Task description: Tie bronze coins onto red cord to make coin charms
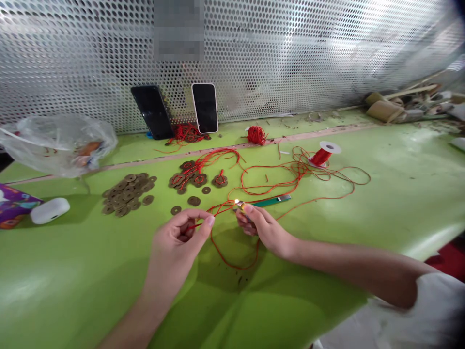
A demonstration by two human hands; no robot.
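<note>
Pinched between the thumb and fingers of my left hand [181, 237] is a red cord [225, 210], its strands reaching to the right. My right hand [267, 230] is closed round a lighter [240, 205], which burns with a small bright flame [237, 200] close to the cord. Most of the lighter's body is hidden by my fingers. Just behind my right hand lies a green utility knife [271, 201]. Round coins with holes [176, 210] rest beyond my left hand, and coin clusters tied with red cord [199, 180] lie farther back.
A heap of loose coins [127, 194] lies left. Loops of cord run to a red spool [322, 155] at right. Two phones [205, 107] lean against the perforated metal panel [254, 58]. A cord bundle [256, 135], plastic bag [61, 143] and white case [50, 211] also occupy the green table [363, 223].
</note>
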